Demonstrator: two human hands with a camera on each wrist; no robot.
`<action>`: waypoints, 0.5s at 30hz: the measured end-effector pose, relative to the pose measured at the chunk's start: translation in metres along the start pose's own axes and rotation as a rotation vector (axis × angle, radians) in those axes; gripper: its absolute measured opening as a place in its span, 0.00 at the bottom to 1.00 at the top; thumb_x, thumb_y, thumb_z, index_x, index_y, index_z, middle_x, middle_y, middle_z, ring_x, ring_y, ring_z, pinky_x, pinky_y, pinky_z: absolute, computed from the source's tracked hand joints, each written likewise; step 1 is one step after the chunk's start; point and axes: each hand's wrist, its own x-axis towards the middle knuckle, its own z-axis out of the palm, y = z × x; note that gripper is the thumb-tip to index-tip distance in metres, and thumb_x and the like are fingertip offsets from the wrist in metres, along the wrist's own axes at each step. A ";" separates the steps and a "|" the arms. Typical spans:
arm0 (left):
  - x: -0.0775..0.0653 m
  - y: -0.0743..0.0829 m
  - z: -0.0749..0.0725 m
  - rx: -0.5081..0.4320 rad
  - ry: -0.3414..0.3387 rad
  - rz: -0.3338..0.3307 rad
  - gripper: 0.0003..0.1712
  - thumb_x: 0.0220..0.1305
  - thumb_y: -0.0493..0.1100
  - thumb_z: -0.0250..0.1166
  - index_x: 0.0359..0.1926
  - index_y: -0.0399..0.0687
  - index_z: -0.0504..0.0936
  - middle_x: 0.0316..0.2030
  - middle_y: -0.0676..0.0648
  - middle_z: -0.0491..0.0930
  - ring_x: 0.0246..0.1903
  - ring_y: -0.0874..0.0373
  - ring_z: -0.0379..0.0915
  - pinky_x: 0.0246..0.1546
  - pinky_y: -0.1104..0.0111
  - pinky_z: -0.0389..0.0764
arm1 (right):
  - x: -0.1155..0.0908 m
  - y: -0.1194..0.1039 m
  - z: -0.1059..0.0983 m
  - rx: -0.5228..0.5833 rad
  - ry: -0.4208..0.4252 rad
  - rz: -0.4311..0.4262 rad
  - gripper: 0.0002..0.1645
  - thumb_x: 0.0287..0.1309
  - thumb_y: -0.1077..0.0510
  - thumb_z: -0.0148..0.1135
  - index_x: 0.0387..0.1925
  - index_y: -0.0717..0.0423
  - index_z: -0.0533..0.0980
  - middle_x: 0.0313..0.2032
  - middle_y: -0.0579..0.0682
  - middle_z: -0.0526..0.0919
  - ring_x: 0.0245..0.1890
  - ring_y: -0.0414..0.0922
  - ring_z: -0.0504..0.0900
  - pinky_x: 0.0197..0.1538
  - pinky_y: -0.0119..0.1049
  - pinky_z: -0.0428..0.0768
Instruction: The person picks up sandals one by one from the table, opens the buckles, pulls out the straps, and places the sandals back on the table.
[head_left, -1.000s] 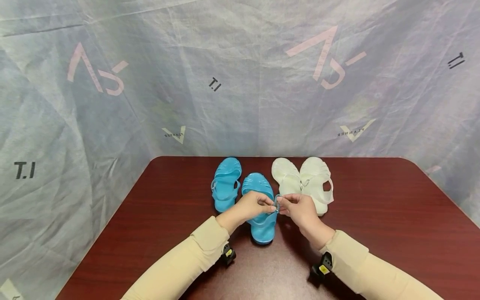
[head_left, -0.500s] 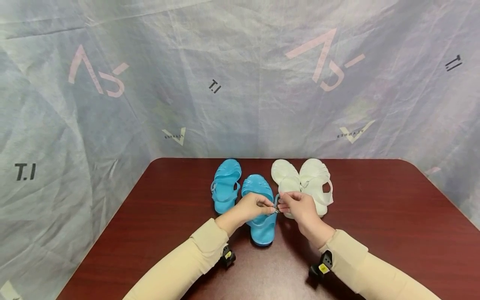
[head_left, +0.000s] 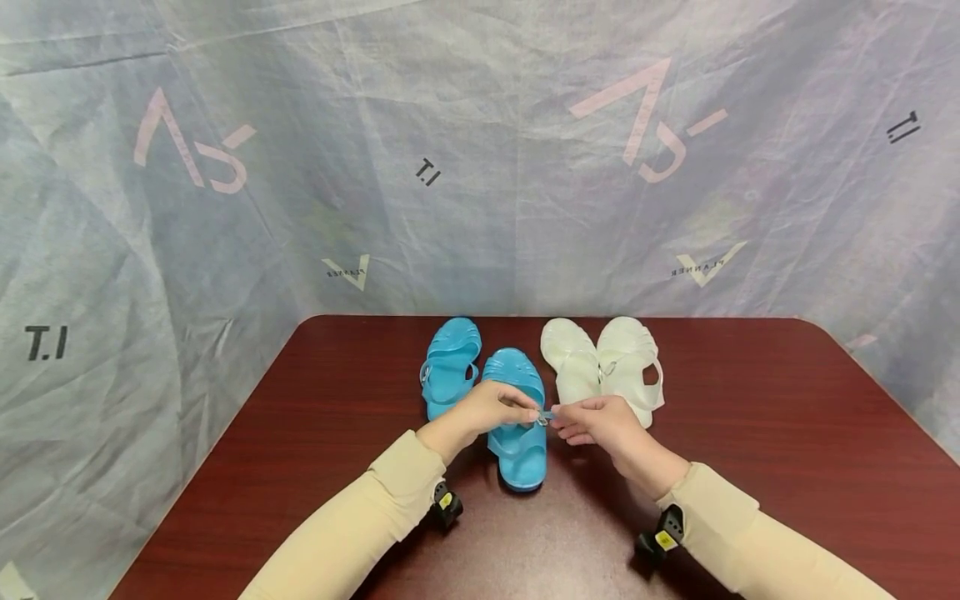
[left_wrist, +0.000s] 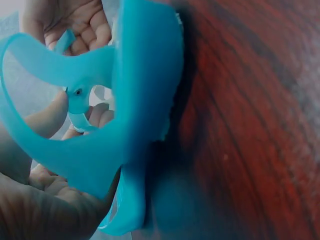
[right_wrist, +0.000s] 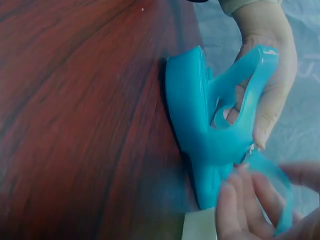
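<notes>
A blue jelly sandal (head_left: 522, 468) stands sole down on the table, toe pointing away from me. At its right side my left hand (head_left: 483, 408) pinches the small metal buckle (right_wrist: 250, 149) between thumb and fingers. My right hand (head_left: 602, 423) pinches the loose end of the sandal's blue strap (right_wrist: 274, 174), which runs out from the buckle and curves in the right wrist view. Both hands' fingertips are close together at the buckle. In the left wrist view the sandal's heel strap (left_wrist: 30, 135) arches beside the left thumb, and the right hand's palm shows behind it.
A second blue sandal (head_left: 452, 375) lies just left, partly behind my left hand. Two white sandals, one left (head_left: 567, 340) and one right (head_left: 628, 337), stand behind my right hand. The dark red table (head_left: 765, 433) ends at a grey printed cloth (head_left: 480, 208).
The strap stood up in a loop between my hands; now it is drawn out toward the right. My right hand has lowered a little, and my left has shifted slightly left with the buckle.
</notes>
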 end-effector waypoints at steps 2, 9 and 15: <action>-0.001 0.001 -0.002 -0.013 0.009 -0.004 0.13 0.61 0.44 0.68 0.44 0.42 0.87 0.35 0.46 0.87 0.35 0.60 0.81 0.45 0.67 0.81 | -0.002 0.000 0.000 -0.027 -0.028 0.002 0.20 0.60 0.54 0.64 0.43 0.70 0.82 0.32 0.55 0.88 0.31 0.44 0.85 0.41 0.37 0.84; -0.003 0.003 -0.003 -0.006 0.034 -0.042 0.13 0.62 0.45 0.68 0.44 0.44 0.87 0.38 0.47 0.86 0.38 0.58 0.82 0.49 0.63 0.82 | -0.002 0.002 0.006 -0.040 -0.055 -0.032 0.20 0.60 0.55 0.65 0.48 0.67 0.81 0.38 0.51 0.87 0.34 0.41 0.83 0.44 0.37 0.83; -0.004 0.008 -0.002 0.022 0.047 -0.045 0.11 0.62 0.46 0.68 0.42 0.45 0.88 0.38 0.47 0.85 0.37 0.57 0.81 0.46 0.64 0.82 | 0.004 0.004 0.016 -0.037 -0.068 -0.060 0.21 0.58 0.53 0.68 0.46 0.66 0.82 0.32 0.48 0.86 0.33 0.42 0.83 0.42 0.35 0.81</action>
